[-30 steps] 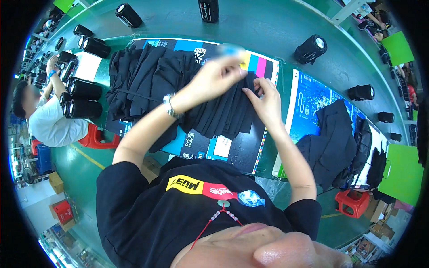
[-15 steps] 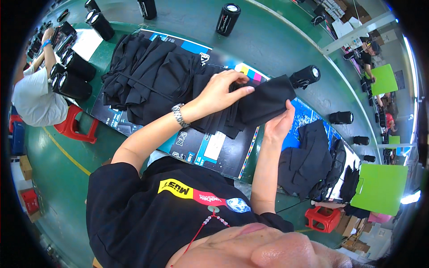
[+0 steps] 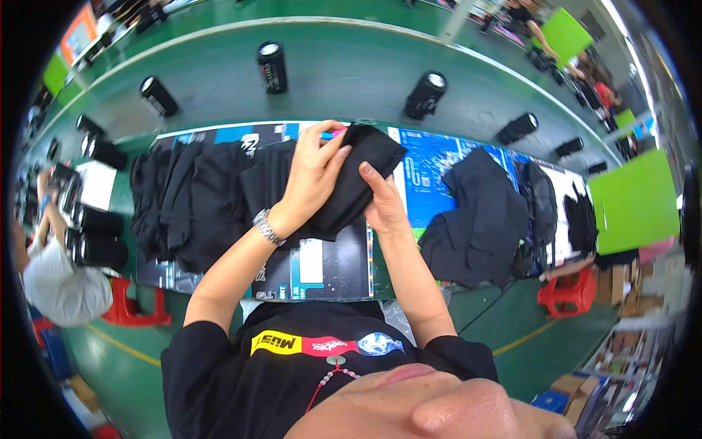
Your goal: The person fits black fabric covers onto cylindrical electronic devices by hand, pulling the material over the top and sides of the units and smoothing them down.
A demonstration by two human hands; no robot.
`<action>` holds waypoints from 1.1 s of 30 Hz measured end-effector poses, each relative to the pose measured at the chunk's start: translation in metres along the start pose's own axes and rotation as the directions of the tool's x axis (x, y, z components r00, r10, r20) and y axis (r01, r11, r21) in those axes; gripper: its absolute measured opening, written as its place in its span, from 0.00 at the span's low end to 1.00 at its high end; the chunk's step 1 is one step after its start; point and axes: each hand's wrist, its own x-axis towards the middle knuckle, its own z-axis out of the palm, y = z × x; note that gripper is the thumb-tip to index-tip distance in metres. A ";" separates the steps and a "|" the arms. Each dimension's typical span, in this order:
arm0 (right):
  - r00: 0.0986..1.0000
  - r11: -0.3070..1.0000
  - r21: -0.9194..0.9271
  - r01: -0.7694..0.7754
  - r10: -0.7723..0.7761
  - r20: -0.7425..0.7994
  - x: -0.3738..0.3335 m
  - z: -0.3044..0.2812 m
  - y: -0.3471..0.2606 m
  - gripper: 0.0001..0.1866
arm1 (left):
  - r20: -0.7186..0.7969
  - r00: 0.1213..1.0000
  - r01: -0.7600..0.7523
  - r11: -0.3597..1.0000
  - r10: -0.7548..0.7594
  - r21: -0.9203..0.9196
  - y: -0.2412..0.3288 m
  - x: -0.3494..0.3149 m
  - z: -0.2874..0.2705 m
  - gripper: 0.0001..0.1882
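Both of my hands hold a piece of black cloth (image 3: 362, 164) above the middle of the bench. My left hand (image 3: 314, 175), with a metal watch at its wrist, pinches the cloth's upper left edge between thumb and fingers. From the right, my right hand (image 3: 384, 201) grips it with the thumb on the near face; its fingers are mostly hidden behind the cloth. Left of my hands lies a wide heap of black cloth pieces (image 3: 194, 201), overlapping in a row. The held piece hangs partly over that heap's right end.
Another black cloth pile (image 3: 475, 227) lies right on a blue printed sheet (image 3: 413, 168). Black cylinders with pale tops, one a black cylinder (image 3: 272, 69), stand along the far surface. A green board (image 3: 632, 201) and red stool (image 3: 570, 293) are right. A co-worker (image 3: 66, 271) sits left.
My view has turned, so the bench now runs level. The cloth, spread flat between my hands before, is now bunched and tilted up, and my hands are closer together.
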 end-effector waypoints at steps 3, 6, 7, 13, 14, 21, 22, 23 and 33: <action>0.998 0.991 0.134 0.005 -0.013 0.065 -0.003 -0.005 -0.007 0.35 | 0.148 0.978 0.186 0.944 -0.150 -0.274 0.011 0.003 0.000 0.14; 0.993 0.956 0.291 -0.035 0.001 0.118 0.002 -0.003 -0.011 0.37 | 0.192 0.964 0.253 0.858 -0.184 -0.447 0.016 0.008 -0.004 0.14; 0.984 0.923 0.361 -0.132 0.076 0.163 0.005 -0.005 -0.012 0.37 | 0.185 0.955 0.295 0.806 -0.232 -0.514 0.020 0.008 -0.006 0.15; 0.960 0.932 0.236 -0.276 0.253 0.122 -0.002 -0.009 -0.018 0.17 | 0.494 0.721 0.670 0.308 -0.485 -0.675 0.007 0.014 -0.033 0.13; 0.954 0.937 0.189 -0.294 0.275 0.123 -0.003 -0.005 -0.020 0.15 | 0.513 0.725 0.667 0.284 -0.459 -0.688 0.011 0.015 -0.035 0.13; 0.979 0.972 0.154 -0.177 0.158 0.128 0.016 0.006 -0.025 0.05 | 0.553 0.728 0.673 0.269 -0.404 -0.689 0.007 0.017 -0.066 0.14; 0.961 0.978 0.139 -0.156 0.118 0.250 0.019 0.000 -0.030 0.06 | 0.567 0.723 0.681 0.267 -0.394 -0.682 0.010 0.016 -0.065 0.14; 0.965 0.978 0.148 -0.145 0.107 0.239 0.016 -0.001 -0.026 0.06 | 0.538 0.768 0.641 0.418 -0.348 -0.644 0.013 0.014 -0.064 0.15; 0.968 0.987 -0.112 -0.117 0.138 0.208 -0.030 0.046 -0.036 0.07 | 0.290 0.910 0.414 0.709 -0.297 -0.571 0.031 0.022 -0.057 0.17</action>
